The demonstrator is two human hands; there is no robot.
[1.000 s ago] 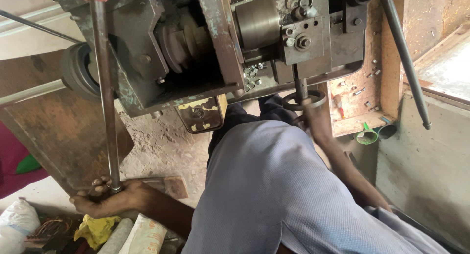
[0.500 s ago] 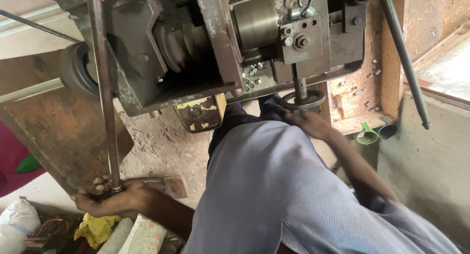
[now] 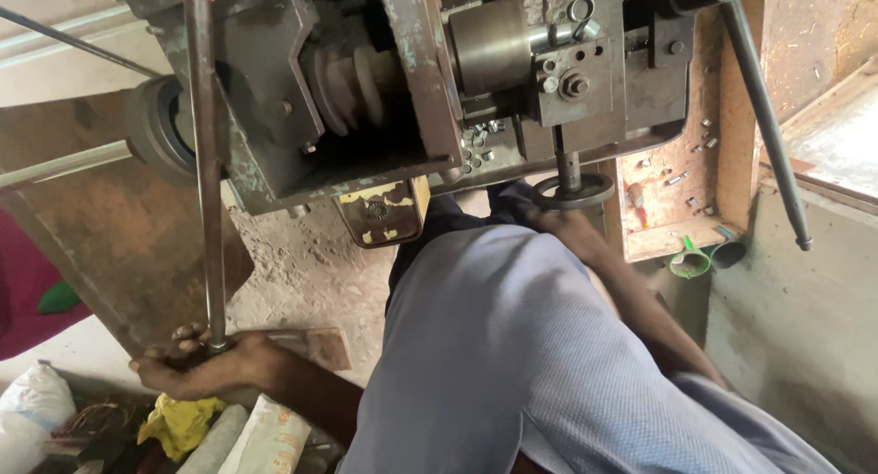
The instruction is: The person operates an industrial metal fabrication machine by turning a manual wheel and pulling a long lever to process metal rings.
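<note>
Two hands at work under a grey machine (image 3: pixel 274 117). Left hand (image 3: pixel 206 369) low near floor (image 3: pixel 302 264), grip closed round bottom end of long steel rod (image 3: pixel 208 172); fingers (image 3: pixel 183 335) curled about it, thumb side toward sleeve. Rod upright, running from hand up past machine's left side to red-yellow bit at top edge of view. Right hand (image 3: pixel 562 223) up against small round handwheel (image 3: pixel 573 191) under machine's front, on short vertical shaft; touching wheel's lower rim, but grip state can't tell — fingers mostly hidden behind wheel and sleeve. Blue-grey sleeve (image 3: pixel 512 346) filling lower middle, arm running down to bottom right corner.

Stepped pulley (image 3: pixel 352 81) inside machine frame, centre-left. Steel drum (image 3: pixel 489 44) just right of it. Long lever (image 3: pixel 764 117) w/ dark knob slanting down from machine's top right. Yellow chipped plate (image 3: pixel 384 213) hanging below frame, between rod and handwheel. Wooden tray (image 3: pixel 681 163) right of handwheel, small screws scattered in it; green funnel (image 3: pixel 690 259) just below tray's bottom edge. Yellow rag (image 3: pixel 178 424) just under left hand, white sacks (image 3: pixel 37 410) at bottom left corner. Floor dusty, bare concrete betw. rod and sleeve.
</note>
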